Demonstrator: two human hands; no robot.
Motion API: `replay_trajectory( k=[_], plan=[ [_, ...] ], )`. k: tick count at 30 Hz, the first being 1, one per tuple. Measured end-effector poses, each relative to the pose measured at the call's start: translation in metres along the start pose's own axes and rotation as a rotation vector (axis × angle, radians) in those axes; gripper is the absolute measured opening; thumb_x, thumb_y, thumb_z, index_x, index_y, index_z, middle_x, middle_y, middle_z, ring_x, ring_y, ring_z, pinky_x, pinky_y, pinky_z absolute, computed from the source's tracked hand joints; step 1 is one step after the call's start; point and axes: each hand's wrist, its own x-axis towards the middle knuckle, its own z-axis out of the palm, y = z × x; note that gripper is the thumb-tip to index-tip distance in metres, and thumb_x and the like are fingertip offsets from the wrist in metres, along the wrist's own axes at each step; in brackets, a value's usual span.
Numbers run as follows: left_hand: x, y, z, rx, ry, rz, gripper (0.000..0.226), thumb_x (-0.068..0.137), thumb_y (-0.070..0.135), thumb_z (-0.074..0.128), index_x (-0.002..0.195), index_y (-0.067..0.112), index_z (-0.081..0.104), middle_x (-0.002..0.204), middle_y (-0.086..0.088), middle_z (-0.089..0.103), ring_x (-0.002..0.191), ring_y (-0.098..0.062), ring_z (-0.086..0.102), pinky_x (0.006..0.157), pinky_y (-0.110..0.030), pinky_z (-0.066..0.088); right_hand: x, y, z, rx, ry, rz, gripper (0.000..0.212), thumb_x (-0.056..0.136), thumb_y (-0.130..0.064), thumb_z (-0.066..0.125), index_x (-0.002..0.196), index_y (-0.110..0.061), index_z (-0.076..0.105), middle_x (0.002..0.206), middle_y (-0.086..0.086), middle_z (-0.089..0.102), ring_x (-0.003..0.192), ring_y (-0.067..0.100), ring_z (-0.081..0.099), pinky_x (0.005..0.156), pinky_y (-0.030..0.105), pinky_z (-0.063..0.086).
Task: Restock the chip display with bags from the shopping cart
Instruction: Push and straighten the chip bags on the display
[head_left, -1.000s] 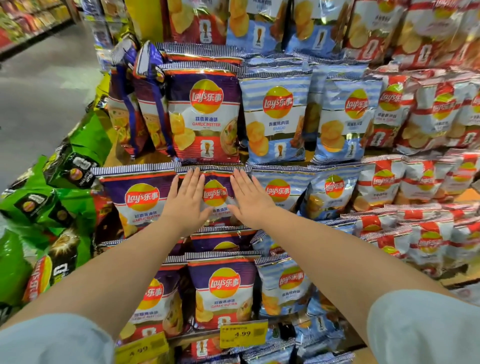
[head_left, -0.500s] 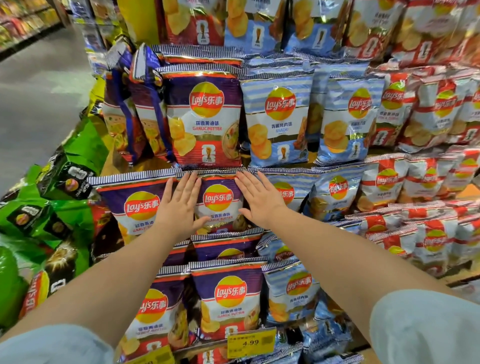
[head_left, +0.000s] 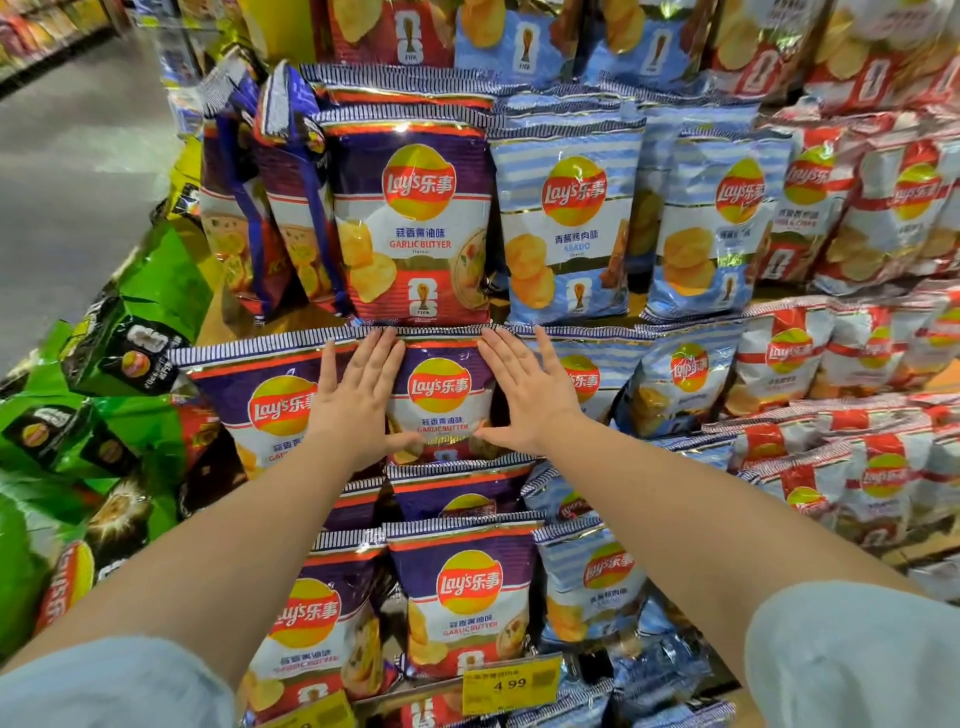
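Observation:
A purple garlic-butter chip bag (head_left: 441, 400) stands upright in the middle tier of the tiered chip display. My left hand (head_left: 356, 400) lies flat against its left side with straight fingers, the thumb under its lower edge. My right hand (head_left: 524, 392) presses flat on its right side the same way. More purple bags stand beside it (head_left: 270, 410), above it (head_left: 415, 218) and below it (head_left: 465, 603). The shopping cart is out of view.
Light blue bags (head_left: 569, 223) fill the columns to the right, red and white bags (head_left: 878, 208) further right. Green and black bags (head_left: 119, 358) pile up at the left. A yellow 4.99 price tag (head_left: 511, 683) hangs on the low shelf edge. Grey aisle floor (head_left: 67, 171) at upper left.
My hands have moved apart to the two sides of the purple bag, uncovering its logo. The bag now stands more upright in the row.

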Motion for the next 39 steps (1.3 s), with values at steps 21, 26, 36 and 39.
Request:
replay_trajectory(
  k=[21, 26, 36, 39],
  plan=[
    [-0.011, 0.015, 0.010, -0.092, 0.074, -0.023, 0.100, 0.085, 0.079, 0.018, 0.132, 0.011, -0.039, 0.142, -0.006, -0.045, 0.136, -0.020, -0.039, 0.093, -0.050, -0.041, -0.016, 0.014, 0.003, -0.177, 0.021, -0.050, 0.082, 0.094, -0.065, 0.005, 0.145, -0.008, -0.023, 0.155, 0.007, -0.028, 0.140, 0.023, -0.032, 0.098, 0.055, -0.033],
    [-0.011, 0.011, 0.010, -0.088, 0.066, -0.032, 0.102, 0.083, 0.081, 0.014, 0.129, 0.012, -0.044, 0.139, -0.006, -0.048, 0.134, -0.019, -0.041, 0.094, -0.051, -0.040, -0.007, 0.011, 0.002, -0.206, 0.053, 0.005, 0.076, 0.097, -0.059, 0.003, 0.147, -0.007, -0.023, 0.157, 0.007, -0.025, 0.142, 0.023, -0.030, 0.105, 0.052, -0.026],
    [-0.017, 0.016, 0.011, -0.135, 0.139, 0.014, 0.106, 0.082, 0.083, 0.022, 0.131, 0.013, -0.040, 0.142, -0.003, -0.044, 0.135, -0.017, -0.041, 0.098, -0.046, -0.040, -0.009, 0.018, 0.002, -0.045, 0.097, -0.059, 0.080, 0.095, -0.064, 0.009, 0.138, -0.007, -0.029, 0.156, 0.006, -0.025, 0.142, 0.021, -0.027, 0.100, 0.047, -0.035],
    [-0.015, 0.027, 0.007, -0.122, 0.260, 0.104, 0.100, 0.084, 0.078, 0.022, 0.147, 0.011, -0.017, 0.156, -0.006, -0.020, 0.143, -0.017, -0.030, 0.112, -0.048, -0.025, -0.018, 0.031, 0.012, 0.000, 0.141, -0.133, 0.078, 0.096, -0.062, 0.010, 0.139, -0.010, -0.028, 0.147, 0.004, -0.033, 0.135, 0.017, -0.033, 0.101, 0.040, -0.034]
  ],
)
